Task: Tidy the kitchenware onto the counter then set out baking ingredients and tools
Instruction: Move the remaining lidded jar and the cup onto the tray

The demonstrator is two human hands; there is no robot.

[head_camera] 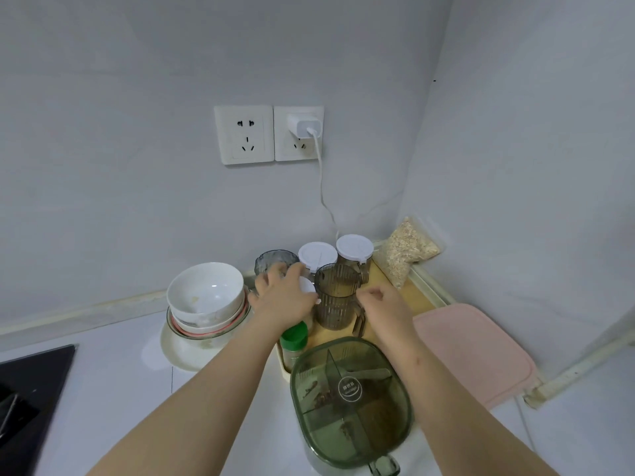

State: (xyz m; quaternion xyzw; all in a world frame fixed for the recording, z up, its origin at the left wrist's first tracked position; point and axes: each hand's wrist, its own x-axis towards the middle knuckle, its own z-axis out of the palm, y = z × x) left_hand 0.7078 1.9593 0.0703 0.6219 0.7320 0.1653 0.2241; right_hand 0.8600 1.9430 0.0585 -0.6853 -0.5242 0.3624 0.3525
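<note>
White bowls (pixel 206 297) sit stacked at the left of the worktop (pixel 120 389). My left hand (pixel 285 297) spreads over a white-lidded jar (pixel 307 286) on the wooden tray (pixel 414 293); I cannot tell whether it grips. Just beside it stands a lidless smoky jar (pixel 335 300), with my right hand (pixel 383 300) at its side, fingers curled; pinching or merely touching, I cannot tell. The jars are crowded, so a careless lift could tip the open one and spill its contents.
</note>
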